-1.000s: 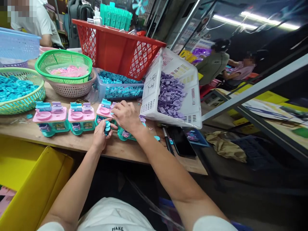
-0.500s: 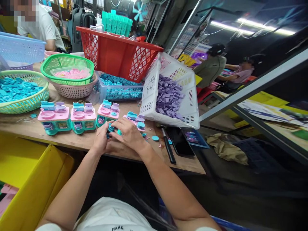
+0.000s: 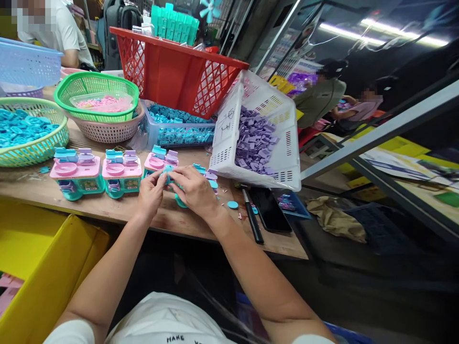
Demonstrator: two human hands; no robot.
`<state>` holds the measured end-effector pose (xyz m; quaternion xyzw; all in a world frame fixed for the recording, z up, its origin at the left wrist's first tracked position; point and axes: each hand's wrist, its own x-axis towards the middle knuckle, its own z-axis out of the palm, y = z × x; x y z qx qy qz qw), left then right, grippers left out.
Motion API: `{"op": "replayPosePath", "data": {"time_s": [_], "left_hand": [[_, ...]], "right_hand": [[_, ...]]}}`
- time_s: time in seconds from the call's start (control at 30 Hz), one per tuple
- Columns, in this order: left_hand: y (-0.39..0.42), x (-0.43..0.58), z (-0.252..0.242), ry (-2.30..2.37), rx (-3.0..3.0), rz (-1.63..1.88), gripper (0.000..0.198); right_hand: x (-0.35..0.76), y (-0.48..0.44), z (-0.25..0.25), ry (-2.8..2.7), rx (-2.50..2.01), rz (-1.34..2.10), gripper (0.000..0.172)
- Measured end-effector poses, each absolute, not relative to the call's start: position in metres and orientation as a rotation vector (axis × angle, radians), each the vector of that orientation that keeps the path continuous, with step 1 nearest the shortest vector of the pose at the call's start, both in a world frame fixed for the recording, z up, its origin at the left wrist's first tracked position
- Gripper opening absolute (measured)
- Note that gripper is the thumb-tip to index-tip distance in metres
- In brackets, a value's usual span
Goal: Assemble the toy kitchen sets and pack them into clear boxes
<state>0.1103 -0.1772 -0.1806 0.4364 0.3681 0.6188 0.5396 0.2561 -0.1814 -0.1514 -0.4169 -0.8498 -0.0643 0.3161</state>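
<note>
My left hand [image 3: 150, 193] and my right hand [image 3: 195, 188] meet over the table's front part, fingers closed around a small blue plastic part [image 3: 168, 172]. Fingers cover much of it, so its full shape is hidden. Just behind them stands a pink-and-teal toy kitchen unit [image 3: 155, 161], partly covered by my hands. A similar toy [image 3: 212, 183] shows beside and behind my right hand, mostly hidden. To the left, two more toy units, the outer one [image 3: 76, 174] and the inner one [image 3: 122, 173], stand upright side by side with blue and purple pieces on top.
Behind the toys are a basket of blue parts [image 3: 25, 148], a green basket [image 3: 132, 98], a red basket [image 3: 165, 71] and a tilted white crate [image 3: 224, 143] of purple parts. A black-handled knife [image 3: 254, 222], phone [image 3: 270, 210] and blue disc [image 3: 233, 205] lie right. A yellow box [image 3: 53, 267] stands front left.
Both hands have risen slightly from the tabletop with the blue part, which now shows more between the fingertips. The whole view has shifted a little.
</note>
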Motion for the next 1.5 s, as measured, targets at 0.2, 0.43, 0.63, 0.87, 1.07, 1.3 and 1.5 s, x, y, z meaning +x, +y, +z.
{"op": "replayPosePath", "data": {"time_s": [0.2, 0.43, 0.63, 0.87, 1.07, 1.3, 1.5], "left_hand": [[-0.166, 0.101, -0.173, 0.844, 1.277, 1.443, 0.032], [-0.162, 0.106, -0.188, 0.917, 1.276, 1.451, 0.033], [-0.165, 0.115, -0.200, 1.176, 1.644, 1.486, 0.037], [-0.170, 0.124, -0.211, 1.449, 1.919, 1.428, 0.043], [-0.169, 0.125, -0.217, 1.462, 1.973, 1.440, 0.045], [-0.172, 0.123, -0.215, 1.437, 1.925, 1.404, 0.025], [-0.157, 0.122, -0.211, 1.590, 1.926, 1.282, 0.016]], "right_hand": [[0.261, -0.157, -0.136, -2.299, -1.155, -0.065, 0.019], [0.263, -0.140, -0.134, -2.262, -1.222, 0.043, 0.016], [0.256, -0.131, -0.138, -2.261, -1.403, -0.218, 0.022], [0.247, -0.129, -0.144, -2.322, -1.515, -0.348, 0.024], [0.249, -0.134, -0.137, -2.456, -1.438, -0.407, 0.023], [0.218, -0.156, -0.116, -2.539, -1.592, -0.293, 0.031], [0.203, -0.147, -0.115, -2.365, -1.602, -0.316, 0.032]]}}
